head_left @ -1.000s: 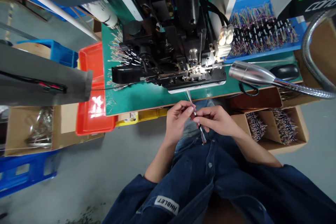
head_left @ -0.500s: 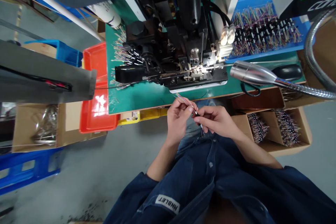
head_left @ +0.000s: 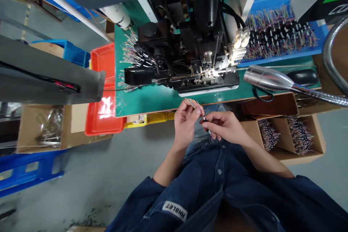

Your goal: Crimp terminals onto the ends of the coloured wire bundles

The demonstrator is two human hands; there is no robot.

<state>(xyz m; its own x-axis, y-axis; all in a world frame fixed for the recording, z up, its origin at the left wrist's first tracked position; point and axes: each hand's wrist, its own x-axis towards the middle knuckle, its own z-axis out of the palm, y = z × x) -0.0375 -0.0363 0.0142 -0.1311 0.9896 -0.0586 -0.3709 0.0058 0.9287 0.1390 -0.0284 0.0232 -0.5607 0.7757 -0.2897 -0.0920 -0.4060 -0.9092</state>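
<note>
In front of the bench edge, my left hand (head_left: 186, 119) pinches the thin coloured wires at one end of a short wire harness (head_left: 205, 120). My right hand (head_left: 223, 126) grips its dark middle part between thumb and fingers. More wire ends and a white piece hang below the right fingers. Just beyond my hands stands a black crimping machine (head_left: 187, 50), its lit working point (head_left: 209, 74) above and to the right of the left hand. Part of the harness is hidden by my fingers.
A blue tray (head_left: 280, 58) of similar harnesses lies at the right on the green bench (head_left: 152, 103). A silver gooseneck lamp (head_left: 268, 77) reaches over it. Red trays (head_left: 104, 125) stand left; a cardboard box (head_left: 304, 157) with harness bundles sits lower right.
The coloured wire ends at my left fingertips, straight and pointing up-left before, now bend over the fingers. Both hands keep their hold; the whole view has shifted slightly.
</note>
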